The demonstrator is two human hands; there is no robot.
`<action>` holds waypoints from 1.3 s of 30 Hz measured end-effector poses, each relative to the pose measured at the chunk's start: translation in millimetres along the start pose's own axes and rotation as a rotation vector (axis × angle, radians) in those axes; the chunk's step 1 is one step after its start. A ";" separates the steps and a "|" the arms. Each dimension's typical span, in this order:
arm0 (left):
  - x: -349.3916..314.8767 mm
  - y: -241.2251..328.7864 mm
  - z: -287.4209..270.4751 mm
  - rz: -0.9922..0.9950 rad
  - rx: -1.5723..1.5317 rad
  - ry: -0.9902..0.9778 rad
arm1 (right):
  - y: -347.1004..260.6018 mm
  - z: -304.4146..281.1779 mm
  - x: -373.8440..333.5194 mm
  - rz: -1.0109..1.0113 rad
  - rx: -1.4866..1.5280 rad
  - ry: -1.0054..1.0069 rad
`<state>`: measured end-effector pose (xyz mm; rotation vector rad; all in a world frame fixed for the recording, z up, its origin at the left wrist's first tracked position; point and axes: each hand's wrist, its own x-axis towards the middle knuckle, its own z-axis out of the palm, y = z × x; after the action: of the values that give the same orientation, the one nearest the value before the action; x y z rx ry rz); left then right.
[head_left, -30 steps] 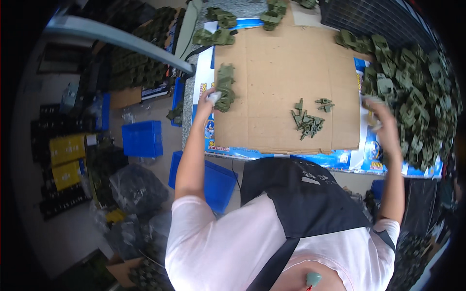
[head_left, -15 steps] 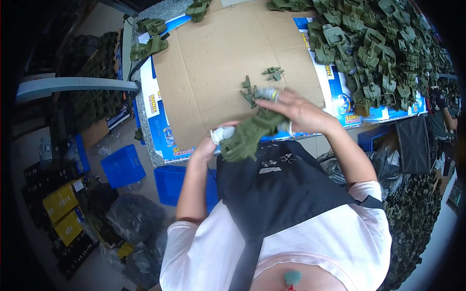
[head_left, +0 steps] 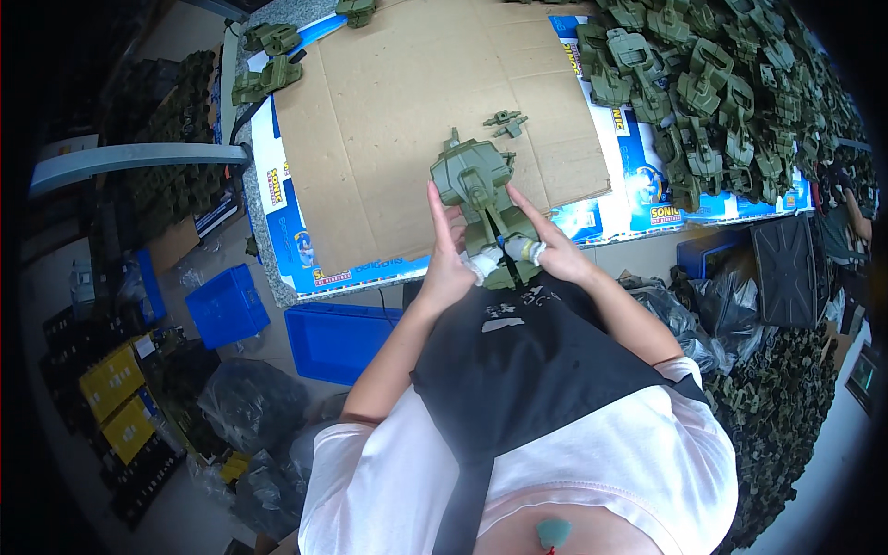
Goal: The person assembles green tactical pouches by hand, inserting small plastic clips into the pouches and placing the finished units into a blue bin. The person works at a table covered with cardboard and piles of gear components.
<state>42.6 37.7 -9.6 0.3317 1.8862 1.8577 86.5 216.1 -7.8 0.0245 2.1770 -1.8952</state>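
Between my two hands is an olive-green plastic toy body [head_left: 472, 174], broad at the far end and narrower toward my apron. My left hand [head_left: 448, 270] grips its left side, fingers stretched along it and a white-wrapped thumb on the near part. On the other side my right hand [head_left: 561, 253] is closed round the near right portion, its thumb wrapped in white too. A dark gap runs down the middle of the near section. Small green parts [head_left: 507, 123] lie on the cardboard [head_left: 379, 139] just beyond the toy body; other small pieces there are mostly hidden behind it.
A large heap of similar green plastic bodies [head_left: 703, 139] covers the table's right side. A few more bodies [head_left: 268, 81] sit at the far left corner. Blue bins [head_left: 228, 307] stand on the floor at left, near a grey metal bar [head_left: 139, 159].
The toy body has swung from slanting by my apron to pointing away from me, farther over the cardboard. My right hand has come back from the small parts to grip it.
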 end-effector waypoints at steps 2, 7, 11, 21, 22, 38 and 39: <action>3.8 -0.9 6.6 0.081 0.102 0.024 | -1.4 3.6 -1.0 0.007 -0.064 0.089; -1.1 -2.5 -16.2 -0.052 0.112 0.048 | 7.0 -1.9 4.0 0.187 0.482 0.023; -8.0 -8.4 -87.1 -0.217 -0.198 0.063 | 55.5 -66.6 12.2 0.199 0.156 0.519; -10.2 -10.5 -115.3 -0.273 -1.001 0.078 | 67.9 -87.8 126.9 -0.180 -1.248 0.150; -8.4 -10.7 -114.1 -0.347 -0.858 0.148 | 72.5 -88.2 129.8 -0.183 -1.213 0.153; 21.4 43.3 -56.3 -0.436 -0.174 -0.265 | -51.7 -22.2 18.3 -0.442 -0.877 0.070; 21.6 43.9 -53.0 -0.440 -0.155 -0.275 | -50.7 -24.4 13.5 -0.453 -0.870 0.070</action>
<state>-8.4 4.2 28.9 0.1001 1.4777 1.5580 60.0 230.1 41.7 -0.6057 3.0457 -0.9385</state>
